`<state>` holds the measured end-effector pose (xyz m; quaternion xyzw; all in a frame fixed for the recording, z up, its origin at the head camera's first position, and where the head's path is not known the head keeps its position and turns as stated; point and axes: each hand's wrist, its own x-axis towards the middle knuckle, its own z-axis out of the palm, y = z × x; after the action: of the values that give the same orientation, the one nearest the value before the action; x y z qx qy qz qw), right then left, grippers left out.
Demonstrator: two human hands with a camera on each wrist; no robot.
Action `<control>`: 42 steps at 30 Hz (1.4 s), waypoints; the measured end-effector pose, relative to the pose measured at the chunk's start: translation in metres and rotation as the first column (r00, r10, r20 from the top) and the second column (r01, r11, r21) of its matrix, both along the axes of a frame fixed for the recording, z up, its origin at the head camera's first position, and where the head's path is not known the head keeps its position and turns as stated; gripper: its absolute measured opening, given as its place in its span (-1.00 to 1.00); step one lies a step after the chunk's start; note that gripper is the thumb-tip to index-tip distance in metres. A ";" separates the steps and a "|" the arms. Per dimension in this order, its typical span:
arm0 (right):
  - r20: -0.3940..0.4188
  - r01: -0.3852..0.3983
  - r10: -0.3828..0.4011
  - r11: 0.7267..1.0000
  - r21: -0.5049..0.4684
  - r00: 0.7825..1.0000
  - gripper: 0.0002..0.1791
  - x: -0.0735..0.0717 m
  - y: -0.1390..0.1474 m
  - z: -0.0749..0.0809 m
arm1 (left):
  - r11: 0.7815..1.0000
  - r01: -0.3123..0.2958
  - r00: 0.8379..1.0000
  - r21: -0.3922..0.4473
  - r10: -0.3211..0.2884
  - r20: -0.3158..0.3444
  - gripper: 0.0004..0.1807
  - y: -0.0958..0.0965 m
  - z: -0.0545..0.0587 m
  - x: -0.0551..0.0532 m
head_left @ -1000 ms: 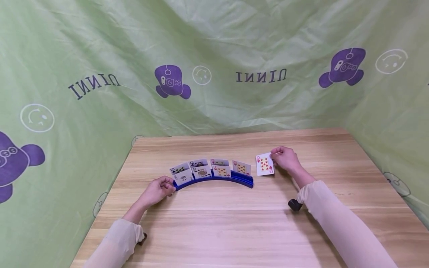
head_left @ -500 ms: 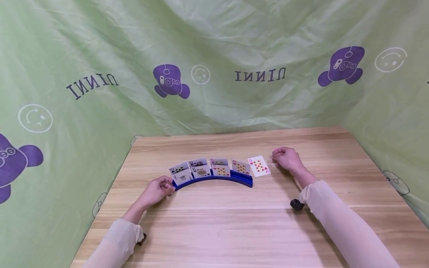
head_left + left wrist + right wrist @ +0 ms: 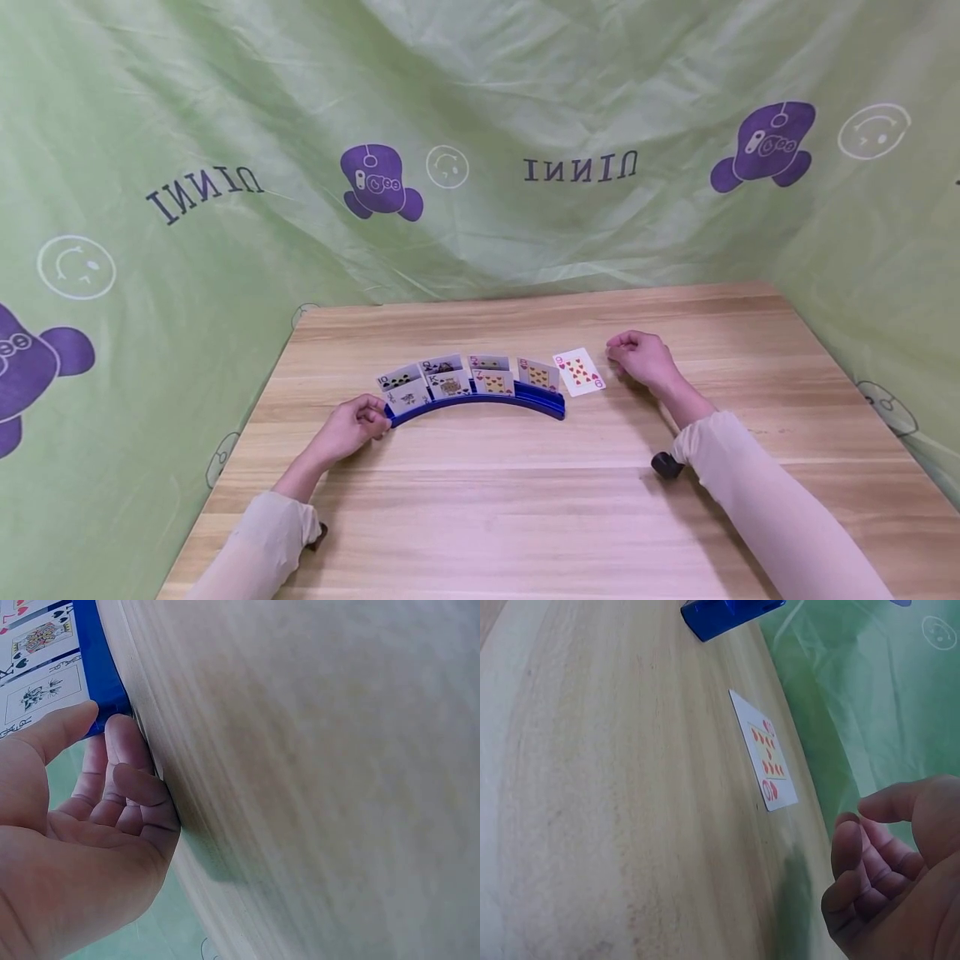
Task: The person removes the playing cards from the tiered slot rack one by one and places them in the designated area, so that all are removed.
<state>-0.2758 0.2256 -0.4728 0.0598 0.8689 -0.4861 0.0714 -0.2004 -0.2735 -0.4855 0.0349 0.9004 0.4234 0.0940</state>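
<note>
Blue rack pinched at its end by the left grip carries cards just to that grip's right; farther off, the right grip, loosely curled, holds nothing, the nine of hearts lying on the desk just to its left.

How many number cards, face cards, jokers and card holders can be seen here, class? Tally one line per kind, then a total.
Number cards: 5 (four in the holder, one on the table)
Face cards: 2 (a king and a queen)
Joker: 1
Card holder: 1
Total: 9
</note>
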 end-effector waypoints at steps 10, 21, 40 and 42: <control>-0.017 -0.040 0.039 0.997 -0.068 0.999 -0.67 0.006 -0.006 0.007 | 1.000 0.006 1.000 0.026 -0.006 0.002 -0.67 -0.002 0.000 0.000; -0.001 -0.063 0.063 0.990 -0.123 0.998 -0.65 0.014 -0.011 0.017 | 0.999 0.007 1.000 0.034 -0.007 0.006 -0.69 -0.004 -0.001 -0.001; -0.015 -0.115 0.114 0.974 -0.195 0.993 -0.68 0.032 -0.022 0.026 | 1.000 -0.012 1.000 0.018 0.012 0.002 -0.67 -0.004 -0.004 -0.002; -0.021 -0.123 0.122 0.971 -0.203 0.992 -0.66 0.034 -0.023 0.027 | 1.000 -0.011 1.000 0.016 0.011 0.001 -0.67 -0.004 -0.003 -0.002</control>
<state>-0.2418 0.2029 -0.4460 -0.0037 0.8168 -0.5676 0.1033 -0.2021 -0.2778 -0.4888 0.0302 0.8971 0.4312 0.0918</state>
